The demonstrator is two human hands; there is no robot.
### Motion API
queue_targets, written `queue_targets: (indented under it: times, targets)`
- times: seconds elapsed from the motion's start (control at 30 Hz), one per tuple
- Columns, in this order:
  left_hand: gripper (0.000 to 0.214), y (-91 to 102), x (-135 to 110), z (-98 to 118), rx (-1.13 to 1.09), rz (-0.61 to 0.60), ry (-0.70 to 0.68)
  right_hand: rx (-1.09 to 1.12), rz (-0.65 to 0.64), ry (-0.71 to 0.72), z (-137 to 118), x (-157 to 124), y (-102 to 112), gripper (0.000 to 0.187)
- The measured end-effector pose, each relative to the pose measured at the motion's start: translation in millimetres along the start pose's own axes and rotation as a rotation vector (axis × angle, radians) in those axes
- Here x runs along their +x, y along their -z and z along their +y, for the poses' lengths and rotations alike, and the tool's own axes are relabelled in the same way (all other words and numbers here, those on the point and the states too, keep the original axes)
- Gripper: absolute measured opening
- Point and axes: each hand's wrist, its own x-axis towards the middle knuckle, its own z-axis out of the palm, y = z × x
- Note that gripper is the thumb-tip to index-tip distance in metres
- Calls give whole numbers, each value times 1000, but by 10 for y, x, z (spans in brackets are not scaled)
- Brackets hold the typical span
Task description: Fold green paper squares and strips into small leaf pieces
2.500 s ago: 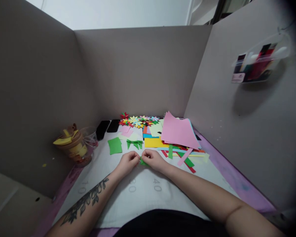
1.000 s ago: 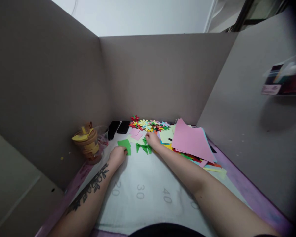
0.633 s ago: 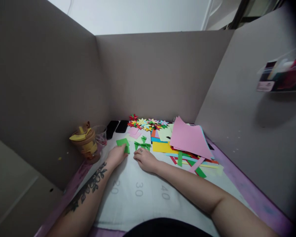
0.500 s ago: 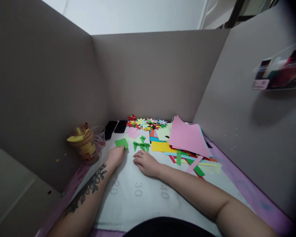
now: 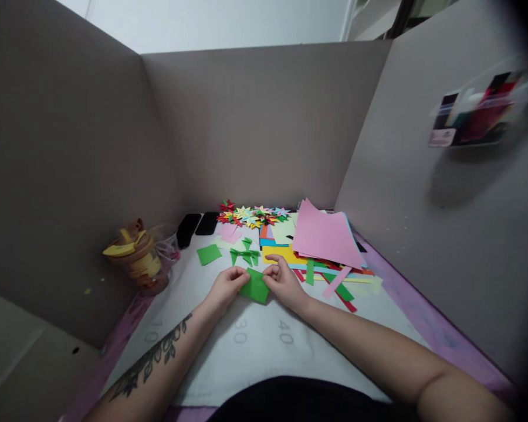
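A small green paper square [image 5: 254,286] lies on the white cutting mat [image 5: 264,351] between my hands. My left hand [image 5: 226,288] pinches its left edge with closed fingers. My right hand [image 5: 283,282] pinches its right edge the same way. Just beyond them lie folded green paper pieces [image 5: 245,254] and another green square [image 5: 209,254]. A row of coloured paper stars [image 5: 251,215] sits at the back.
A stack of coloured sheets topped with pink paper [image 5: 324,237] and loose strips [image 5: 337,282] lies to the right. Two black phones [image 5: 197,224] lie at the back left. A yellow-brown lidded cup [image 5: 134,261] stands at the left. Cardboard walls enclose the desk.
Both hands held a small folded green piece, set it down at the back, then my left hand drew a green square toward me; now both hands pinch it.
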Motion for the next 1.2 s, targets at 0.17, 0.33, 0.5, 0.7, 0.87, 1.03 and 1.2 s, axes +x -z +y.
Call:
queue_targets:
  times: [0.17, 0.33, 0.5, 0.7, 0.87, 1.03, 1.2]
  targets:
    - [35, 30, -26, 83, 62, -108, -9, -52, -57, 18, -22, 10, -21, 39]
    - [29, 54, 3, 43, 99, -50, -22, -109, -47, 80, 18, 12, 12, 30]
    - [32, 123, 64, -6, -87, 101, 83, -318, -29, 255, -6, 15, 63, 37]
    - [34, 135, 41, 46, -323, 46, 187, -337, -48, 246, -47, 11, 39, 33]
    - [32, 123, 28, 42, -318, 23, 201, -312, -29, 230, -58, 25, 47, 27]
    - [35, 112, 20, 17, -233, -30, 180, -160, -7, 121, -62, 57, 66, 8]
    - [38, 66, -23, 17, -147, -117, 174, 142, 16, -46, 16, 100, 70, 12]
